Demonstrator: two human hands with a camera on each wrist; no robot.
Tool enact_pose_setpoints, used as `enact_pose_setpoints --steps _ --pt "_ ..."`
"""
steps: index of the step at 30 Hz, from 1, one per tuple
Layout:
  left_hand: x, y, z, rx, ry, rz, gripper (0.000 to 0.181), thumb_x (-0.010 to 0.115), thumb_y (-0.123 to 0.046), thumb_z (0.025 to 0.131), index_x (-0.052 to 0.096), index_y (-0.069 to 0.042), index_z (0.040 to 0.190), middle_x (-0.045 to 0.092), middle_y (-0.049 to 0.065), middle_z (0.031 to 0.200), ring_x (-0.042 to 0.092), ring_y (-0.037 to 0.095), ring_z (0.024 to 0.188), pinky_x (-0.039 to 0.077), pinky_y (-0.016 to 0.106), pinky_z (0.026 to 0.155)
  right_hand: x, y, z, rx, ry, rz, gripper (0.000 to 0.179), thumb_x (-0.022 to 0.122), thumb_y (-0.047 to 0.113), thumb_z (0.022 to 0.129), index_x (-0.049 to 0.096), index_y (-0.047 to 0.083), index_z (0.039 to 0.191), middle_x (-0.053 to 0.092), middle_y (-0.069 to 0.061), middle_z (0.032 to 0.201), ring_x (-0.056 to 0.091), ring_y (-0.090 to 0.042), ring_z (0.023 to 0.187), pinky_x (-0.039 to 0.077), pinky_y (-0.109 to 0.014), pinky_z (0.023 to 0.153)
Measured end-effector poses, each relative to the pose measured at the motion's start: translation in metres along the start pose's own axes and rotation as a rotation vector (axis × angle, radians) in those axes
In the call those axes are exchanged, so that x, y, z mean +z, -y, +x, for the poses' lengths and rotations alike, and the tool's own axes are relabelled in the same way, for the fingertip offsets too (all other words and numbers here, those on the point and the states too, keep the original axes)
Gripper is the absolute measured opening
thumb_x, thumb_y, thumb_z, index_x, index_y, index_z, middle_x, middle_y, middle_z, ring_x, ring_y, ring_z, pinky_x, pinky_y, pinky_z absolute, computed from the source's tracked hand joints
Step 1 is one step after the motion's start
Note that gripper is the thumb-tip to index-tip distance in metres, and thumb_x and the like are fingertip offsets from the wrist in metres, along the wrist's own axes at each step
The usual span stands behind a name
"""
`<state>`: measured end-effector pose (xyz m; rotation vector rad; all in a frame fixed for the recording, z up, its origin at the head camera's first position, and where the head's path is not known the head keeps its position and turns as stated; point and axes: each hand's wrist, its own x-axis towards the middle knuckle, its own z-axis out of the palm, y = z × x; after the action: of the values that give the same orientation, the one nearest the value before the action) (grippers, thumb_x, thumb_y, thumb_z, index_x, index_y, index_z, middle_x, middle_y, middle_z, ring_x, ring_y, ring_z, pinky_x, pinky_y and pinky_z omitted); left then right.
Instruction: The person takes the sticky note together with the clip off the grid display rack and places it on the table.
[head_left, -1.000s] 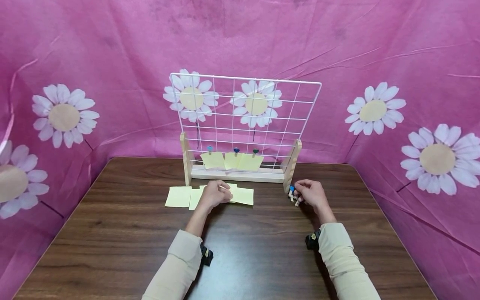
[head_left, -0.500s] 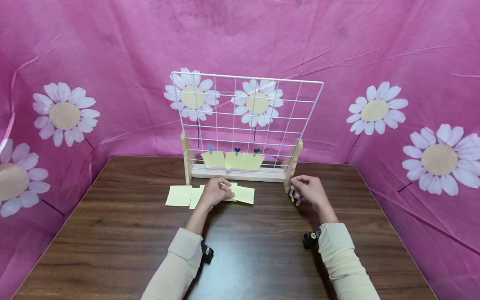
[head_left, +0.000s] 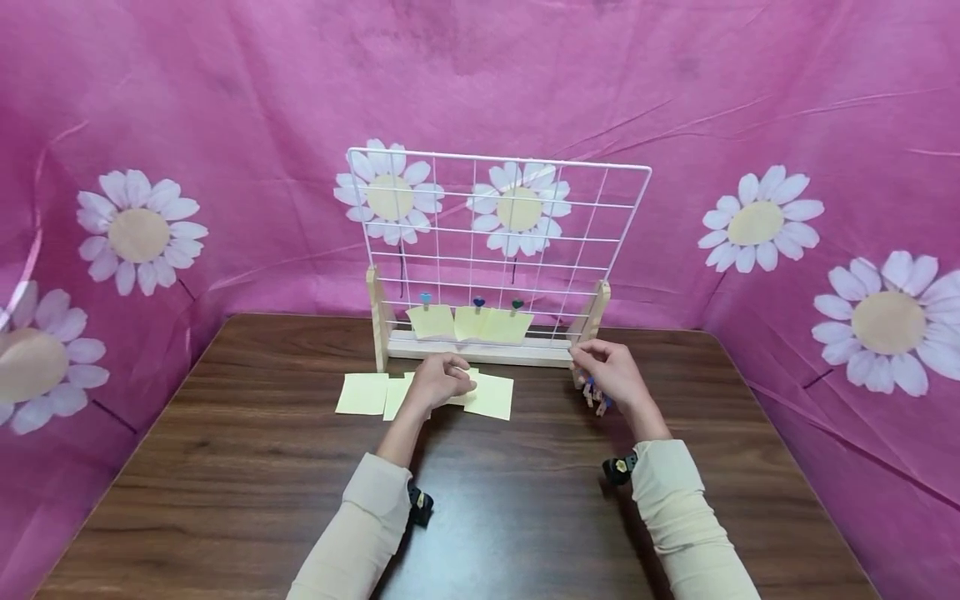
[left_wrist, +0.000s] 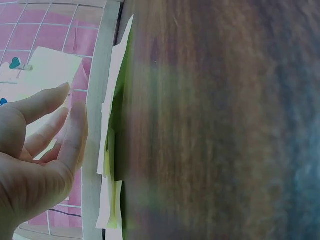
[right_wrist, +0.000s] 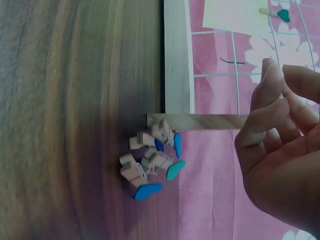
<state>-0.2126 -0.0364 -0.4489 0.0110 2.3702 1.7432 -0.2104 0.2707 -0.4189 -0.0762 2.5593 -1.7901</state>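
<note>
My left hand (head_left: 438, 382) hovers over the row of yellow sticky notes (head_left: 363, 393) on the table, fingers loosely bent. In the left wrist view, its thumb and fingertips stand apart with nothing between them. My right hand (head_left: 613, 369) is raised beside the rack's right foot, above a small pile of wooden clothespins (head_left: 597, 400). In the right wrist view, these clothespins (right_wrist: 155, 160) carry blue and green heart tops and lie apart from the hand. Its fingers are relaxed and bent, the tips close together, and no object shows between them.
A white wire grid rack (head_left: 498, 200) stands on wooden feet at the table's back. Sticky notes (head_left: 472, 323) hang low on it under heart clothespins (head_left: 478, 302). A pink flowered cloth (head_left: 262, 83) surrounds the brown table (head_left: 517, 500).
My right hand has moved left and slightly up from the clothespin pile, toward the rack's right foot. The left hand has stayed nearly in place over the notes.
</note>
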Motion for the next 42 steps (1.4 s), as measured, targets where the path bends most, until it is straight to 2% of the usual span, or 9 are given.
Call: enact_pose_setpoints --steps 2,7,10,15,22,26,33,36,42 --pt "0.001 0.000 0.001 0.008 -0.010 0.014 0.034 0.080 -0.005 0.082 0.069 0.004 0.112 0.072 0.010 0.095 0.068 0.023 0.087 0.060 0.033 0.078 0.002 0.004 0.000 -0.011 0.009 0.004 0.032 0.065 0.019 0.101 0.067 -0.010 0.115 0.070 -0.014 0.083 0.062 -0.015 0.061 0.049 -0.022 0.047" --pt "0.002 0.000 0.003 0.044 -0.033 0.013 0.031 0.080 -0.004 0.082 0.070 0.003 0.110 0.073 0.009 0.096 0.067 0.025 0.091 0.060 0.034 0.084 0.007 0.006 0.006 -0.011 0.023 0.003 0.034 0.063 0.019 0.102 0.065 -0.009 0.121 0.071 -0.015 0.091 0.064 -0.017 0.064 0.060 -0.030 0.056" --pt "0.003 -0.003 0.005 0.085 -0.045 -0.013 0.026 0.079 -0.002 0.082 0.070 0.003 0.106 0.072 0.012 0.098 0.067 0.026 0.092 0.061 0.034 0.085 0.010 0.006 0.013 -0.025 0.030 0.001 0.035 0.063 0.021 0.102 0.064 -0.007 0.123 0.072 -0.013 0.096 0.066 -0.017 0.068 0.060 -0.030 0.055" --pt "0.007 -0.007 0.011 0.148 -0.068 -0.053 0.023 0.078 0.001 0.083 0.070 0.003 0.105 0.071 0.019 0.104 0.067 0.027 0.095 0.060 0.035 0.086 0.015 0.016 0.019 -0.072 0.042 0.006 0.033 0.063 0.020 0.102 0.064 -0.003 0.125 0.070 -0.023 0.109 0.069 -0.019 0.073 0.056 -0.028 0.049" --pt "0.010 -0.014 0.017 0.152 -0.131 -0.068 0.030 0.079 -0.003 0.084 0.069 0.000 0.113 0.069 0.017 0.114 0.066 0.028 0.103 0.059 0.039 0.090 0.026 0.026 0.029 -0.129 0.040 -0.008 0.038 0.066 0.018 0.100 0.062 -0.005 0.130 0.068 -0.027 0.117 0.070 -0.013 0.074 0.057 -0.026 0.052" --pt "0.011 -0.020 0.019 0.156 -0.141 -0.092 0.036 0.078 -0.005 0.085 0.067 0.002 0.118 0.068 0.020 0.120 0.065 0.031 0.108 0.059 0.041 0.092 0.033 0.032 0.033 -0.142 0.038 0.007 0.036 0.068 0.016 0.099 0.063 -0.005 0.128 0.067 -0.028 0.118 0.068 -0.010 0.071 0.056 -0.023 0.050" --pt "0.016 -0.026 0.024 0.168 -0.161 -0.126 0.037 0.079 -0.004 0.083 0.068 0.000 0.119 0.068 0.018 0.120 0.065 0.032 0.111 0.059 0.040 0.093 0.041 0.040 0.039 -0.194 0.024 -0.013 0.033 0.068 0.011 0.098 0.064 -0.005 0.127 0.070 -0.026 0.112 0.068 -0.010 0.067 0.059 -0.030 0.049" --pt "0.017 -0.028 0.026 0.165 -0.168 -0.137 0.038 0.080 -0.004 0.083 0.068 -0.002 0.119 0.068 0.015 0.120 0.065 0.031 0.112 0.060 0.039 0.093 0.044 0.043 0.041 -0.199 0.003 -0.006 0.033 0.068 0.010 0.097 0.065 -0.004 0.127 0.070 -0.026 0.111 0.070 -0.015 0.067 0.060 -0.033 0.049" --pt "0.020 -0.032 0.029 0.170 -0.183 -0.148 0.041 0.081 -0.005 0.083 0.067 -0.002 0.122 0.067 0.015 0.120 0.064 0.032 0.113 0.058 0.039 0.095 0.051 0.045 0.045 -0.198 -0.015 0.013 0.035 0.069 0.010 0.097 0.064 -0.003 0.130 0.071 -0.026 0.111 0.072 -0.040 0.076 0.059 -0.028 0.047"
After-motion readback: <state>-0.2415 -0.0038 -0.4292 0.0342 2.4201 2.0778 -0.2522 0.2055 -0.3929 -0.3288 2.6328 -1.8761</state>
